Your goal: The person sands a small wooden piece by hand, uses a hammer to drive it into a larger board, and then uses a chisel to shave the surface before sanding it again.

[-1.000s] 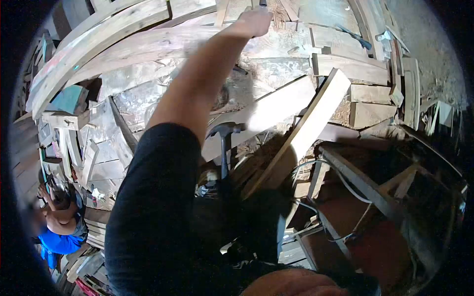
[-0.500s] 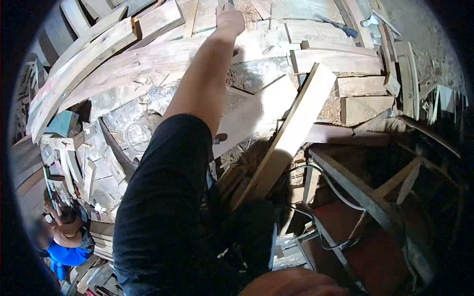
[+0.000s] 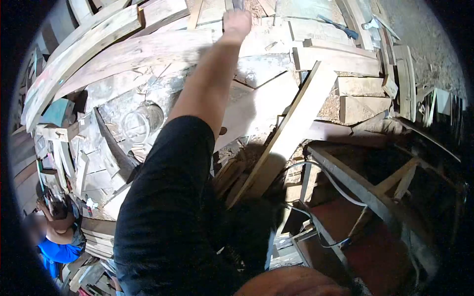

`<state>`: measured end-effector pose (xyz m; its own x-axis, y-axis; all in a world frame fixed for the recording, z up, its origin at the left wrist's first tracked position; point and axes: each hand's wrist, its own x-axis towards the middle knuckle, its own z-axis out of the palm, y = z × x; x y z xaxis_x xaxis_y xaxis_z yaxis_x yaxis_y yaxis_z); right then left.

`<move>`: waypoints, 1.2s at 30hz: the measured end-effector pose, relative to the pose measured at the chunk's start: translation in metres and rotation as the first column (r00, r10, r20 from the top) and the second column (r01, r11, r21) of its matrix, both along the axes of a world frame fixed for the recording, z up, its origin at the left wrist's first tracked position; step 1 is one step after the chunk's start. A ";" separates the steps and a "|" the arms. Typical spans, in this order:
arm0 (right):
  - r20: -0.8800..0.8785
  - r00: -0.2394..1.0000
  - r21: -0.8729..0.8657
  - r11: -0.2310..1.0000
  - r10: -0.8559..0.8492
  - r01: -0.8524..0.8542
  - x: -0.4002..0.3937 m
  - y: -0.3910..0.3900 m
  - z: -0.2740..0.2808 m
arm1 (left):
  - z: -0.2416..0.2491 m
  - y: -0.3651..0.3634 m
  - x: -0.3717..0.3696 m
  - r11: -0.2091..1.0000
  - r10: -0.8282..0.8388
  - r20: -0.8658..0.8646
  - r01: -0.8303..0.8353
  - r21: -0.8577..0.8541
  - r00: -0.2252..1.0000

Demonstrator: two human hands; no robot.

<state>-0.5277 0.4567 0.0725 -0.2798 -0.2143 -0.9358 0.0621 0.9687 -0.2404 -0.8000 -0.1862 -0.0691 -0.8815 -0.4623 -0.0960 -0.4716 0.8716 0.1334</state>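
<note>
My left arm, in a black sleeve, stretches to the far top of the head view. There my left hand (image 3: 237,22) is closed around a narrow dark grey piece (image 3: 238,4), which sticks out beyond the fist and is cut off by the frame edge. I cannot tell what kind of tool or part it is. Pale boards and curly wood shavings (image 3: 257,9) lie around the hand. My right hand is out of view; only rounded bare skin shows at the bottom edge. A long pale plank (image 3: 291,133) slants up beside my arm.
Long timbers (image 3: 89,47) curve along the upper left. A dark-handled tool (image 3: 340,27) lies at the upper right near short wood blocks (image 3: 364,106). A clear round container (image 3: 140,122) stands left of my sleeve. A metal frame (image 3: 355,182) with a cable fills the lower right. Another person (image 3: 59,244) sits lower left.
The left hand, still closed, shows slightly lower and further right, with more of the dark grey piece visible. The clear container is now less covered by my arm. The view has shifted slightly.
</note>
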 end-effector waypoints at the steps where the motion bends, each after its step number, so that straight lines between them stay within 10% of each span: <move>1: -0.001 1.000 -0.003 1.000 0.008 -0.008 0.002 0.000 -0.001 | -0.003 0.005 0.015 0.999 -0.043 -0.070 0.042 -0.016 0.997; 4: -0.005 0.999 -0.008 0.999 0.034 -0.034 0.008 0.001 -0.001 | 0.008 0.015 0.036 0.914 0.240 -0.165 -0.166 0.369 0.957; 6: -0.008 0.998 -0.013 0.998 0.054 -0.055 0.014 0.001 -0.001 | -0.015 0.005 0.034 0.927 0.337 -0.360 -0.242 0.285 0.870; 8: -0.015 0.996 -0.017 0.996 0.086 -0.086 0.022 0.000 -0.001 | 0.039 -0.023 0.046 0.486 0.491 0.065 -0.335 0.808 0.869; 15: -0.038 0.981 -0.054 0.980 0.192 -0.194 0.055 -0.005 0.002 | 0.140 -0.113 0.175 -0.093 0.203 0.257 -0.243 0.966 0.945; 20: -0.042 0.960 -0.084 0.957 0.275 -0.278 0.089 0.011 -0.008 | 0.213 -0.155 0.303 0.485 0.190 0.055 -0.143 0.863 0.980; 27: -0.023 0.917 -0.146 0.906 0.399 -0.398 0.152 0.050 -0.022 | 0.301 -0.125 0.502 0.544 0.132 0.040 -0.106 0.833 0.990; 30: -0.005 0.892 -0.169 0.879 0.451 -0.446 0.178 0.067 -0.018 | 0.354 -0.054 0.581 0.606 0.477 0.053 -0.372 0.703 0.877; 36: 0.063 0.829 -0.188 0.822 0.556 -0.538 0.238 0.098 -0.027 | 0.353 0.017 0.739 0.593 0.479 -0.301 -0.052 0.803 0.825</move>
<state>-0.2900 0.5552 0.0460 0.0295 -0.4463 -0.8944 -0.4318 0.8013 -0.4141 -0.0614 -0.1688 0.2842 -0.7571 -0.6346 -0.1554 -0.3586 0.2048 0.9107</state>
